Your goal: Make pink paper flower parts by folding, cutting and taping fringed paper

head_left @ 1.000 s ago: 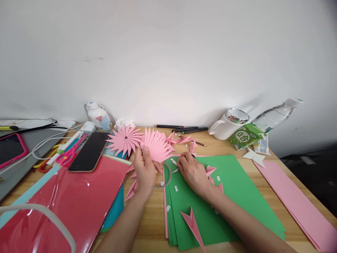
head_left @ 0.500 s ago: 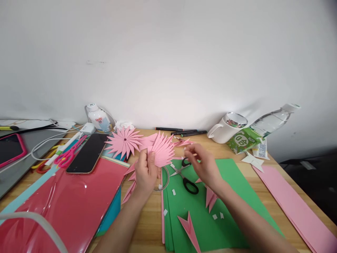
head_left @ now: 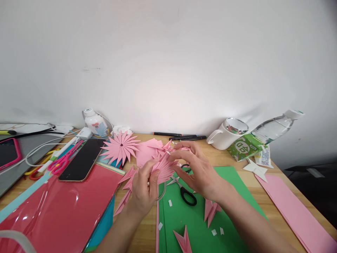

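Observation:
My left hand (head_left: 143, 188) grips the lower edge of a half-made pink paper flower (head_left: 164, 165) of folded pointed petals. My right hand (head_left: 195, 168) is at the flower's upper right, its thumb and fingers pinching a small white bit against a petal tip. A finished pink paper flower (head_left: 121, 147) lies on the table behind and to the left. Black-handled scissors (head_left: 184, 189) lie on the green paper stack (head_left: 226, 207) under my right hand. Loose pink folded petals (head_left: 212, 209) and small white scraps lie on the green paper.
Red sheets (head_left: 60, 207), a black phone (head_left: 80, 160) and pink scissors (head_left: 61, 160) lie at left. A white mug (head_left: 226, 135), green tissue pack (head_left: 244, 146) and water bottle (head_left: 276, 126) stand at right. Pink strips (head_left: 292, 207) lie far right. Pens (head_left: 181, 136) and a glue bottle (head_left: 96, 123) line the wall.
My right hand rose from the green paper, uncovering the black scissors, and came to the flower's upper edge. My left hand tilted the flower lower and toward me.

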A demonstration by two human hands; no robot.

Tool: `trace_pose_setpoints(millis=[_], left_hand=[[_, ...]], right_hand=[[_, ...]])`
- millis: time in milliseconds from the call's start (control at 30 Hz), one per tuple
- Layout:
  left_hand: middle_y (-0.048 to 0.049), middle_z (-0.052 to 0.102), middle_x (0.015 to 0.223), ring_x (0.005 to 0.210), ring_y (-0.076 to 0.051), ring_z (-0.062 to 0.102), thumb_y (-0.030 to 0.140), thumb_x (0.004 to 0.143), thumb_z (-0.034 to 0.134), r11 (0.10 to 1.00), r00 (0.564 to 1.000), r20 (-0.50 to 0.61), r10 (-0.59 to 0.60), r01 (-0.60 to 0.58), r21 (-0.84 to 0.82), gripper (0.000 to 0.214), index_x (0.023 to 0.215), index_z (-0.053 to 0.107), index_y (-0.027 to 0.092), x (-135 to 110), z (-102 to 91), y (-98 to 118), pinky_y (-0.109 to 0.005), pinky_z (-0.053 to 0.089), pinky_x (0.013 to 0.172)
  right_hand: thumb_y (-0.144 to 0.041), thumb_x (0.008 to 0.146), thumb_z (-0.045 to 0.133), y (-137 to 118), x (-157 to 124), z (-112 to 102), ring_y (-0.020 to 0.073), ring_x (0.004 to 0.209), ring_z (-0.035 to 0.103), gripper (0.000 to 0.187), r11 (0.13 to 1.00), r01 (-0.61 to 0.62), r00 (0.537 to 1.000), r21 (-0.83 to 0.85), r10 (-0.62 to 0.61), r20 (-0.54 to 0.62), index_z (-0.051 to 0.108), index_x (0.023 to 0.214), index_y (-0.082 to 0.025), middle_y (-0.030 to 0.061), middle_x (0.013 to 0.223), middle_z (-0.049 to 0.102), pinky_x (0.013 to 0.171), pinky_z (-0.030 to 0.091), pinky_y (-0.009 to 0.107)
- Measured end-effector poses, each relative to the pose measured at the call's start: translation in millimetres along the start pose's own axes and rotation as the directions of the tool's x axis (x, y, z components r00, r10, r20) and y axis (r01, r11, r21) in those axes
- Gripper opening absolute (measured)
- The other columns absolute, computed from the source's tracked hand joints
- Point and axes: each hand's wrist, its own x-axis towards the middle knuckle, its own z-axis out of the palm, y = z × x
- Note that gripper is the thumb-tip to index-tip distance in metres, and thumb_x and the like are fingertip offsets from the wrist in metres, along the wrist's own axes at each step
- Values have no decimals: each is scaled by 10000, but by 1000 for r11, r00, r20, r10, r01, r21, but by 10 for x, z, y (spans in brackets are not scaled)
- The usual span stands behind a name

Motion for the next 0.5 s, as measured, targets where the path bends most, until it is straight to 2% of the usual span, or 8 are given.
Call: trace_pose_setpoints(millis=[67, 133, 200, 367, 500], left_hand=[[-43, 708, 850, 646, -116, 665, 145, 932, 458, 987, 989, 7, 149, -149, 54, 225, 1137, 536, 196, 25, -14, 3, -205, 508, 577], [-20, 704, 768, 599, -108, 654, 96, 916, 456, 970, 975, 13, 223, -223, 92, 217, 1088, 553, 186, 46, -26, 11, -194, 494, 556], [-17, 706, 734, 595, -118, 660, 73, 905, 452, 961, 968, 14, 251, -251, 121, 232, 1080, 560, 179, 55, -31, 22, -202, 496, 561], [-51, 742, 808, 680, -141, 697, 49, 888, 449, 951, 960, 54, 274, -278, 134, 308, 1146, 558, 176, 41, -26, 28, -216, 509, 599], [-48, 732, 767, 649, -144, 686, 22, 881, 416, 936, 945, 88, 314, -324, 140, 352, 1158, 563, 180, 35, -26, 9, -224, 487, 556]], right_hand=[[-3, 875, 477, -1, -4, 2, 222, 1110, 518, 384, 999, -10, 1000, 36, 10, -2, 445, 1184, -228, 67, 1023, 615, 813, 541, 376], [12, 869, 454, 2, -8, 14, 219, 1110, 522, 374, 997, -5, 1000, 73, 6, -13, 444, 1154, -232, 47, 957, 613, 809, 538, 374], [22, 863, 442, 12, -18, 34, 213, 1097, 534, 363, 995, 0, 1000, 102, 3, -29, 446, 1124, -230, 31, 907, 600, 815, 533, 374], [28, 861, 441, 43, -56, 61, 204, 1116, 538, 322, 987, -28, 998, 157, 36, -45, 462, 1049, -232, 29, 889, 587, 751, 538, 308], [12, 876, 443, 53, -63, 25, 203, 1112, 534, 291, 988, -9, 999, 155, 17, -50, 472, 1037, -229, 24, 875, 591, 823, 539, 362]])
